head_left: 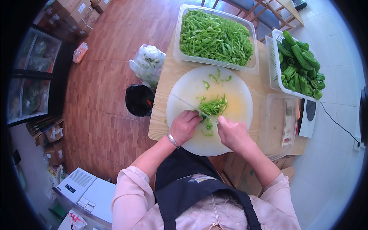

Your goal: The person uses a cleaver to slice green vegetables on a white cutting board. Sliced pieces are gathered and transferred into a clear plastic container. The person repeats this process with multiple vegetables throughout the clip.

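Observation:
A round white cutting board [184, 138] lies on the wooden table before me. My left hand [187, 124], with a bracelet at the wrist, presses a piece of green pepper [203, 118] on the board. My right hand [232, 132] is closed on a knife's handle, which is mostly hidden in the fist; its thin blade [212, 117] is hard to make out beside the pepper. A small heap of shredded green pepper [213, 105] lies just beyond both hands. Some loose slices [213, 78] are scattered near the board's far edge.
Behind the board stands a clear tub [215, 61] full of shredded pepper. A white basket [275, 64] of whole green peppers is at the right, with a clear plastic container [270, 126] nearer me. A black bin [140, 100] and a plastic bag [148, 64] stand left of the table.

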Demonstrator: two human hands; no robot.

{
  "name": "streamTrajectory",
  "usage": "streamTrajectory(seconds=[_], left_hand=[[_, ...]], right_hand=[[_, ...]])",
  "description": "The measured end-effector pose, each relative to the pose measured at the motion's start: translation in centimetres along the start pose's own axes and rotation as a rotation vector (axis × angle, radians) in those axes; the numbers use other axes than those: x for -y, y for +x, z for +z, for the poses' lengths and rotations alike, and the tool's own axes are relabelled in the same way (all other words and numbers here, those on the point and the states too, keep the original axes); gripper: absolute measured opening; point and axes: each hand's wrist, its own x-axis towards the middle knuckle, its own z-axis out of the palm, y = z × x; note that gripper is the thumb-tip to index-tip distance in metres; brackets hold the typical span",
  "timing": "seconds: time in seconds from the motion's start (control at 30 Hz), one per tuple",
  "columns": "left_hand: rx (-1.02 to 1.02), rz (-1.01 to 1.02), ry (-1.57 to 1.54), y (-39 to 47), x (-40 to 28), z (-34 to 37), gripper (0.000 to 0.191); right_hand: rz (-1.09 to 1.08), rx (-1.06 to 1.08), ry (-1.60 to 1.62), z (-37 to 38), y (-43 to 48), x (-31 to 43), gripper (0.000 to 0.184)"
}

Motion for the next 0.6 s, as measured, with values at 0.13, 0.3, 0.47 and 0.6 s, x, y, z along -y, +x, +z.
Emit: streamTrajectory(seconds=[0.13,0.3,0.47,0.6], left_hand=[[0.004,0.012,-0.006,-0.3,0.3,0.4,0.023],[-0.042,-0.022,-0.010,-0.4,-0.1,0.4,0.023],[-0.041,-0.003,0.007,-0.6,0.1,0.8,0.020],[-0.039,-0.013,0.029,-0.3,-0.1,0.6,0.018]], right_hand=[[0.005,-0.070,0.010,2.2,0.1,-0.7,0.011],[-0.031,-0.036,0.003,0.7,-0.3,-0.5,0.010],[0.026,-0.052,0.057,2.0,0.4,-0.8,0.009],[-0.009,0.014,0.035,0.2,-0.3,-0.5,0.010]])
